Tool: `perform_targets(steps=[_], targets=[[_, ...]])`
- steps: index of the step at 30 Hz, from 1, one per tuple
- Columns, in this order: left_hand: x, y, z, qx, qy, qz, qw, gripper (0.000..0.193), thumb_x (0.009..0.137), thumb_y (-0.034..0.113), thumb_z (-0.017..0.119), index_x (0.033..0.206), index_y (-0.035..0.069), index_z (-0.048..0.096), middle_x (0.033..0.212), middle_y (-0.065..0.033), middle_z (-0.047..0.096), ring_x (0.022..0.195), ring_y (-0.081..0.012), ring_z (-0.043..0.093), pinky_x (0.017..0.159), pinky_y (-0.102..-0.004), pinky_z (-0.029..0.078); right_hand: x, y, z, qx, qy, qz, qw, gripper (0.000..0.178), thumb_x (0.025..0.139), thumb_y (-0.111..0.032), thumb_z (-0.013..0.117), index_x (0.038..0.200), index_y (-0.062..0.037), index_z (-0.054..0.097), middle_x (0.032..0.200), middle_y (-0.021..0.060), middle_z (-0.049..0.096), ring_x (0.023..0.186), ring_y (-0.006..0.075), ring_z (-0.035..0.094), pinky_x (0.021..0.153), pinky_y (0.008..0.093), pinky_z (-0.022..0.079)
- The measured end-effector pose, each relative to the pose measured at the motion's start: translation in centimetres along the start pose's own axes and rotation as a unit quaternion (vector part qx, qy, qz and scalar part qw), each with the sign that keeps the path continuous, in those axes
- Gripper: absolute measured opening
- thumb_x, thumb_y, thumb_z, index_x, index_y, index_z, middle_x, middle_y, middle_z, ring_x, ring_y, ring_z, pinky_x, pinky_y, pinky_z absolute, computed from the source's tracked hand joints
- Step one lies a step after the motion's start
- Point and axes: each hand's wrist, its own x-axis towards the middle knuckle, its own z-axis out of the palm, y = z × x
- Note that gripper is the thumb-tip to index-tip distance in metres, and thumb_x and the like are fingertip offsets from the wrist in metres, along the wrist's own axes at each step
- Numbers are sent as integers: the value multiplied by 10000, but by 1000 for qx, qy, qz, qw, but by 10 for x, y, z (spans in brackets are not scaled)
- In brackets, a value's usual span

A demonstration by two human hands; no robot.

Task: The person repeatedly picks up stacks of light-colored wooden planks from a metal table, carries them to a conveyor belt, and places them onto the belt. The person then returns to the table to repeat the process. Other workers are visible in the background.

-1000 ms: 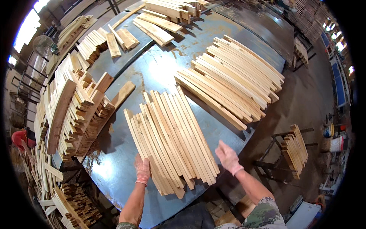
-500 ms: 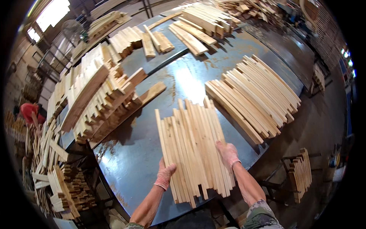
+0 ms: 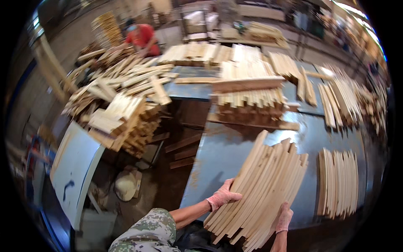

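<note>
A row of pale wooden strips (image 3: 266, 180), laid side by side with uneven ends, is squeezed between my two gloved hands. My left hand (image 3: 226, 194) grips its left side, thumb over the outer strips. Against the right side presses my right hand (image 3: 284, 217), its fingers partly hidden. The strips slant, far ends toward the right, and their near ends reach past the front edge of the blue-grey metal table (image 3: 199, 178). Whether they touch the tabletop I cannot tell. To their right on the table lies another row of strips (image 3: 338, 182).
Beyond my hands stands a tall stack of boards (image 3: 249, 101). At left are a woodpile (image 3: 130, 119), a blue-white panel (image 3: 77, 168) and a pale rounded object (image 3: 126, 186) on the floor. A person in red (image 3: 142, 38) bends over wood at the back. More strips (image 3: 344, 101) lie far right.
The view has swung left, bringing the woodpile and the person in red further into sight. The held strips have turned so their far ends lean right. Both hands keep their hold.
</note>
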Motion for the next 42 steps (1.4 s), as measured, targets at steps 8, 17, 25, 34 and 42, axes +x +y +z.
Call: perform_targets(steps=[8, 17, 25, 34, 42], targets=[[-180, 26, -210, -113, 56, 197, 972, 1079, 782, 192, 931, 1667, 145, 315, 1449, -126, 547, 1303, -234, 543, 1098, -374, 477, -160, -122, 187, 19, -114, -182, 977, 513, 1060, -569, 648, 772, -169, 508, 751, -101, 422, 701, 60, 367, 612, 305, 308], [-397, -29, -414, -184, 362, 328, 853, 1081, 749, 230, 939, 1637, 75, 341, 1494, -146, 535, 1380, -268, 518, 1171, -382, 429, -304, -201, 483, -106, -428, -281, 852, 509, 1026, -482, 691, 1013, 22, 762, 805, -18, 638, 749, 110, 551, 686, 308, 447], [-547, -113, -507, -292, 523, 342, 724, 964, 821, 180, 882, 1573, -42, 321, 1396, -162, 574, 1256, -249, 597, 1062, -390, 539, -489, -186, 709, -217, -619, -254, 711, 435, 947, -378, 791, 1058, 41, 763, 935, 20, 730, 839, 123, 634, 766, 315, 522], [-676, -163, -625, -372, 651, 172, 639, 920, 849, 270, 886, 1513, -106, 373, 1296, -245, 653, 1160, -290, 670, 965, -431, 582, -705, -136, 867, -303, -725, -258, 562, 430, 928, -297, 792, 1153, 68, 761, 977, 102, 780, 841, 186, 709, 771, 354, 559], [-769, -234, -741, -188, 722, -29, 665, 1009, 863, 576, 817, 1517, -99, 450, 1437, -289, 609, 1350, -384, 589, 1137, -425, 464, -839, -77, 963, -309, -736, -286, 530, 490, 911, -379, 800, 1126, 59, 759, 965, 104, 764, 842, 189, 690, 754, 348, 555]])
